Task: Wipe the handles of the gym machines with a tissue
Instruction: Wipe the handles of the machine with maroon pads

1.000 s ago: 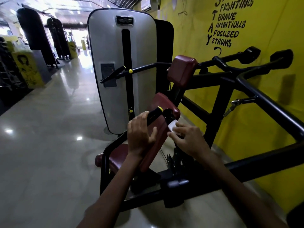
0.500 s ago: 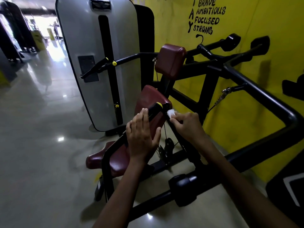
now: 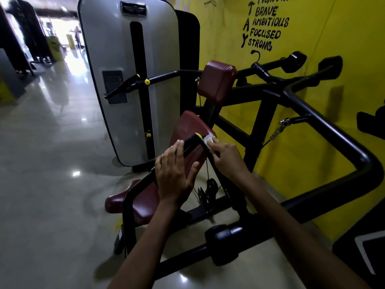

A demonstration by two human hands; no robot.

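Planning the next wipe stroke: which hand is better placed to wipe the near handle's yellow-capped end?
Right. The right hand already pinches the tissue beside the handle end; the left hand only rests on the bar, steadying it.

1. Yellow wall [image 3: 312,142] on the right, painted with black lettering [image 3: 266,28].
2. Glossy pale floor [image 3: 52,184], dotted with light reflections.
3. Bright doorway [image 3: 60,28] at far end, past dark equipment [image 3: 25,38].
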